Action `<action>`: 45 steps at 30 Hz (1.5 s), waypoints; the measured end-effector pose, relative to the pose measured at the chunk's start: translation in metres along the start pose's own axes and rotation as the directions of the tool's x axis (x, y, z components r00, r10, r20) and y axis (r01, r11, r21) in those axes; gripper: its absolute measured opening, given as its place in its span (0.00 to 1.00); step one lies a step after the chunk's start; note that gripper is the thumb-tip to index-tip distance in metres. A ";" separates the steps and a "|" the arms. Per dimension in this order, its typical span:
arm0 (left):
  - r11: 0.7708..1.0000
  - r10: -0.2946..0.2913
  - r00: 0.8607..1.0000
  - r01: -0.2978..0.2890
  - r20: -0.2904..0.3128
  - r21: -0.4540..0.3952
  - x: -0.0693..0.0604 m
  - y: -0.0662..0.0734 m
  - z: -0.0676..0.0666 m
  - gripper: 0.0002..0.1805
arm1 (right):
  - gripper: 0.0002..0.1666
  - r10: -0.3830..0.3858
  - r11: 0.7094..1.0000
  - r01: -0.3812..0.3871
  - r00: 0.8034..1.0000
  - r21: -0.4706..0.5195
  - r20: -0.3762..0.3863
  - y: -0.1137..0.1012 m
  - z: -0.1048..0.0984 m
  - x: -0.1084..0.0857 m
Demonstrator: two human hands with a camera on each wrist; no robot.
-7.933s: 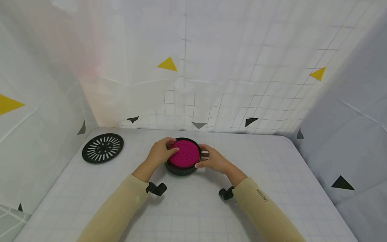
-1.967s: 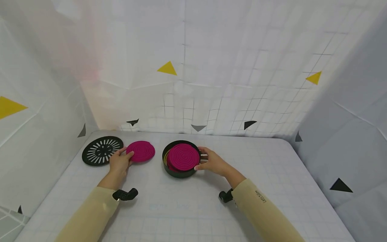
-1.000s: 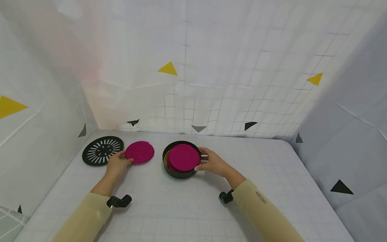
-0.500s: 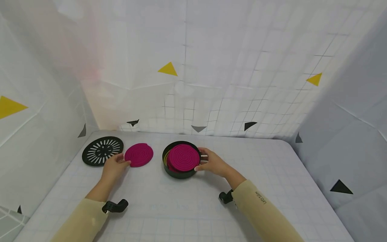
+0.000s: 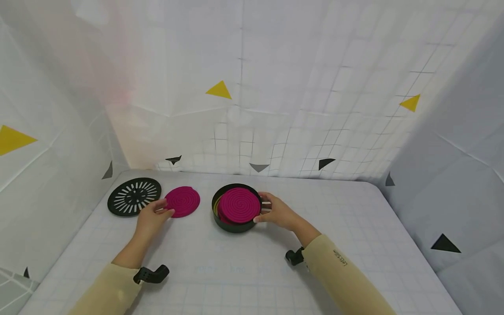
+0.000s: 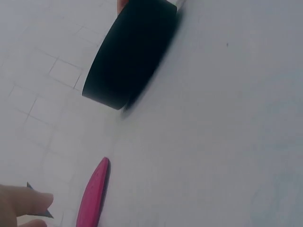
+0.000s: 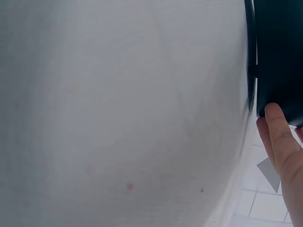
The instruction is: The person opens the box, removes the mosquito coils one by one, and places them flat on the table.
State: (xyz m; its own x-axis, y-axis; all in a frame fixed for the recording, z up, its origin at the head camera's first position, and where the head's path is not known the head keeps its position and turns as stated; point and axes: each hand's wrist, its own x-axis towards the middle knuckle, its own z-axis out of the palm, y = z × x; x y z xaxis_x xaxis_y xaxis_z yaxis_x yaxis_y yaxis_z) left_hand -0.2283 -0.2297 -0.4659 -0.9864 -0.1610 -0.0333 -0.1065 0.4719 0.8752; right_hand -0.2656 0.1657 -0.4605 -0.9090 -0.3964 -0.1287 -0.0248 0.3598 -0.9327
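In the head view, a pink spiral-grooved coaster (image 5: 182,201) lies flat on the table. My left hand (image 5: 152,214) hovers at its left edge, fingers loosely extended; in the left wrist view the fingertips (image 6: 41,202) are apart from the coaster (image 6: 93,196). To the right stands a dark round holder (image 5: 235,227) with another pink coaster (image 5: 239,204) on top inside and something yellow (image 5: 216,205) showing at its left. My right hand (image 5: 277,211) holds the holder's right side, thumb at the front and fingers behind. The right wrist view shows fingers against its wall (image 7: 281,56).
A black slotted round disc (image 5: 134,197) lies at the table's back left, close to my left hand. White sheeted walls (image 5: 299,109) with yellow and black triangles enclose the white table (image 5: 315,271). A black camera sits on each wrist.
A pink coaster has come out of the holder to the table at its left. My left hand has let go of it and drawn slightly toward me. My right hand stays on the holder.
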 end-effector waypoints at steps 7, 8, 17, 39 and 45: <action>0.998 0.043 0.999 -0.043 0.011 -0.054 -0.004 0.010 0.008 0.30 | 0.57 -0.004 1.000 0.004 1.000 -0.002 -0.001 0.000 0.000 0.000; 0.997 0.048 0.999 -0.047 0.012 -0.062 -0.005 0.012 0.009 0.29 | 0.57 -0.005 1.000 0.005 1.000 -0.001 -0.001 0.001 0.000 0.000; 0.992 0.074 0.996 -0.069 0.045 -0.105 -0.013 0.025 0.021 0.29 | 0.57 -0.003 1.000 0.003 1.000 0.004 0.001 0.001 0.001 0.001; 0.967 0.134 0.982 -0.100 0.136 -0.233 -0.017 0.053 0.053 0.26 | 0.56 -0.011 0.999 0.011 1.000 -0.037 -0.005 0.008 0.001 0.005; 0.965 0.134 0.977 -0.090 0.167 -0.246 -0.021 0.066 0.059 0.27 | 0.57 -0.010 0.999 0.010 1.000 -0.052 -0.008 0.007 0.000 0.004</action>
State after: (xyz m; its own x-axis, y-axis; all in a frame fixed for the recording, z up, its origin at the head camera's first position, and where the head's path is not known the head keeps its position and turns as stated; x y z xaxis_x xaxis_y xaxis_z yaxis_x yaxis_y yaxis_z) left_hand -0.2220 -0.1438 -0.4365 -0.9987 0.0505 0.0040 0.0168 0.2570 0.9663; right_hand -0.2695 0.1665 -0.4672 -0.9121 -0.3930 -0.1166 -0.0550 0.3991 -0.9152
